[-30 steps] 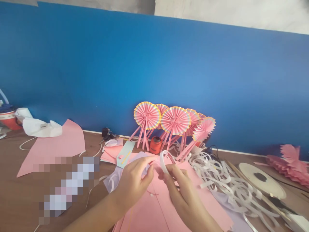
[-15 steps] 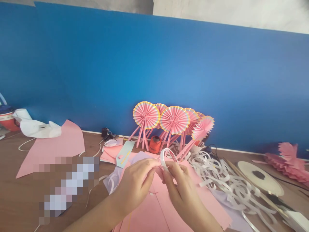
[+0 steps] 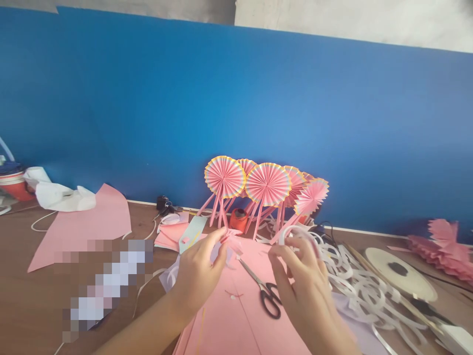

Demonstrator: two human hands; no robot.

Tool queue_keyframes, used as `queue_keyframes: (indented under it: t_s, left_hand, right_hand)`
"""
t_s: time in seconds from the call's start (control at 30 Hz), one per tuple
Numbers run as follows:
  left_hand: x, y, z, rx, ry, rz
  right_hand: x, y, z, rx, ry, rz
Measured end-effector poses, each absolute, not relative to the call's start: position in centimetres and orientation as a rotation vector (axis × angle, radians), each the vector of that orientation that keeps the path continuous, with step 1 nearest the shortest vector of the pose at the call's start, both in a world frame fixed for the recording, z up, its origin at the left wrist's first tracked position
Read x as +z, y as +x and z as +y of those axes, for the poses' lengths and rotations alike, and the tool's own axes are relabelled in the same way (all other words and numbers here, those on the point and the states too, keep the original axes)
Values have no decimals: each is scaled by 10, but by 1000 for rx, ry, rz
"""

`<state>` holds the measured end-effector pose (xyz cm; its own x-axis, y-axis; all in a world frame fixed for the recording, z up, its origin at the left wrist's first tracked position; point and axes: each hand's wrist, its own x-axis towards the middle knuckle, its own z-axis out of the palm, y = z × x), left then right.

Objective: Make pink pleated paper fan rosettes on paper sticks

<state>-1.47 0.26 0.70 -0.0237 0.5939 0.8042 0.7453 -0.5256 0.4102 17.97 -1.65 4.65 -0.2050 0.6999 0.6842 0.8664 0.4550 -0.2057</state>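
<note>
My left hand [image 3: 199,273] pinches a small pink folded paper piece [image 3: 234,240] between thumb and fingertips, above the stack of pink paper sheets [image 3: 229,325]. To its right, my right hand [image 3: 305,276] has its fingers curled around a roll of clear tape [image 3: 286,232], seen as a pale ring; the far side blurs into the things behind. Scissors with black handles [image 3: 263,286] lie between the hands on the pink sheets, blades pointing away from me to the left. A small white scrap with a thin red line rests on the sheets nearer me.
Pink pleated paper fans on sticks [image 3: 268,185] lean by the blue partition [image 3: 236,98], around an orange-red roll [image 3: 239,221]. Curled white strips [image 3: 354,276] pile up at right, beside a round cream disc [image 3: 401,273]. A large pink sheet [image 3: 84,222] lies at left.
My hands have moved apart: the right went right with the tape roll, the left slightly left with the pink piece. The scissors between them are now uncovered.
</note>
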Motion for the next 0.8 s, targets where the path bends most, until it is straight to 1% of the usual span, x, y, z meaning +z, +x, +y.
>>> queue_keyframes:
  t_s: [0.07, 0.17, 0.23, 0.33, 0.43, 0.5, 0.63, 0.8]
  left_hand:
    - [6, -15, 6, -1548, -2038, -1397]
    - [5, -15, 6, -1523, -2029, -1342]
    - [6, -14, 5, -1530, -2059, -1361]
    - [6, -11, 1, -1573, -2124, -1416]
    - [7, -8, -5, -1599, -2174, -1407]
    - [8, -5, -10, -1600, -2193, -1427]
    - [15, -1, -18, -1673, -2262, -1626]
    - [24, 2, -20, -1902, -2492, -1855]
  right_hand:
    - [48, 180, -23, -325, -1323, -1971]
    - [49, 176, -33, -156, -1336, -2010]
    - [48, 172, -36, 56, -1343, -2061]
    - [46, 165, -33, 505, -1319, -2050]
    - [39, 158, -24, 938, -1298, -1795]
    - [33, 154, -20, 1137, -1229, -1632]
    - [28, 152, -16, 1288, -1064, -1468]
    - [30, 153, -15, 1300, -1141, -1476]
